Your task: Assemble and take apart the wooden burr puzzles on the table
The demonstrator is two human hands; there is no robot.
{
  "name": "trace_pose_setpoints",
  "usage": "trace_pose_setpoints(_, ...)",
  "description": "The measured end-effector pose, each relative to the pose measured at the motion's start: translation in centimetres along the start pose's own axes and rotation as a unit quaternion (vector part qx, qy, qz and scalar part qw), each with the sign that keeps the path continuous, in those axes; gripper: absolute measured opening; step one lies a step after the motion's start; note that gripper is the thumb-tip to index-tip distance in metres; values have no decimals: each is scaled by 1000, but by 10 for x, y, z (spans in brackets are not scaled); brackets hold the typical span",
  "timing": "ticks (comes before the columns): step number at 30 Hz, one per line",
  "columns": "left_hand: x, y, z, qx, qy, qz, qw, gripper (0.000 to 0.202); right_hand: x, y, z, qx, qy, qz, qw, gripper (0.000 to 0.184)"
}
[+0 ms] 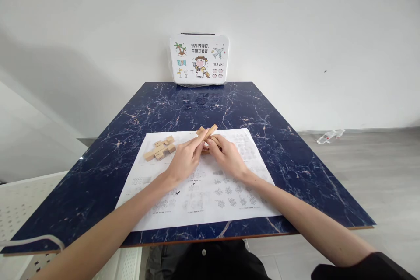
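Both hands meet over the printed sheet [193, 201], fingers closed around several light wooden puzzle pieces [212, 130] that cross one another. My left hand [185, 157] grips them from the left, its index finger stretched along the top. From the right, my right hand [228, 155] pinches the same pieces with thumb and fingers. Parts of the pieces are hidden behind the fingers. To the left of my left hand, several loose notched wooden blocks [159, 152] lie in a small group on the sheet.
The sheet with printed diagrams lies on a dark blue marble-patterned table [197, 107]. A white case with cartoon pictures [199, 60] stands at the far edge against the wall. A white cable [42, 238] crosses the near left corner. A clear plastic bottle [328, 136] lies on the floor at right.
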State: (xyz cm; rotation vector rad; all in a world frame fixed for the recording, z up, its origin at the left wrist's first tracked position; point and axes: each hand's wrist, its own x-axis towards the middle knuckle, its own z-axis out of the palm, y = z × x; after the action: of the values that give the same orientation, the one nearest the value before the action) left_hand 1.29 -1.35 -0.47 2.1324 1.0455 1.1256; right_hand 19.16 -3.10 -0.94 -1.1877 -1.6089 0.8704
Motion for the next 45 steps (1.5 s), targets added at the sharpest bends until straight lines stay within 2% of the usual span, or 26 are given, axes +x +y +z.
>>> trace_pose_setpoints(5, 3, 7, -2, -33, 30, -35, 998, 44, 0, -4, -3, 47, -11, 3, 999, 41)
trace_pose_setpoints(8, 6, 9, -6, -35, 53, -60, 996, 45, 3, -3, -9, 19, 14, -22, 999, 48)
trace_pose_setpoints(13, 11, 5, -12, -114, 82, -111, 984, 44, 9, 15, -11, -129, 20, -114, 985, 29)
trace_pose_setpoints(18, 14, -1, -12, -234, 110, -147, 955, 38, 10, 33, -6, -214, -28, -121, 969, 22)
trace_pose_setpoints(23, 17, -7, -9, -347, 135, -175, 911, 33, 11, 29, -8, -231, -62, -98, 966, 22)
trace_pose_setpoints(25, 19, -8, -9, -385, 144, -192, 891, 30, 11, 27, -10, -227, -68, -88, 968, 17)
trace_pose_setpoints(27, 20, -9, -10, -412, 153, -206, 874, 28, 12, 24, -12, -202, -55, -66, 976, 16)
trace_pose_setpoints(29, 21, -9, -11, -426, 164, -214, 864, 23, 13, 20, -14, -139, -17, -34, 990, 21)
trace_pose_setpoints(32, 21, -7, -11, -414, 164, -224, 867, 21, 15, 11, -17, 49, 16, 11, 999, 34)
trace_pose_setpoints(34, 19, -3, -10, -399, 146, -226, 877, 25, 15, 4, -18, 200, -19, 26, 979, 38)
trace_pose_setpoints(36, 18, 0, -10, -394, 125, -220, 884, 28, 14, -3, -19, 297, -69, 38, 952, 40)
trace_pose_setpoints(39, 16, 3, -9, -397, 103, -215, 887, 28, 11, -10, -19, 340, -115, 43, 932, 41)
trace_pose_setpoints(45, 14, 0, -7, -416, 80, -236, 875, 27, 6, -15, -21, 343, -157, 21, 926, 38)
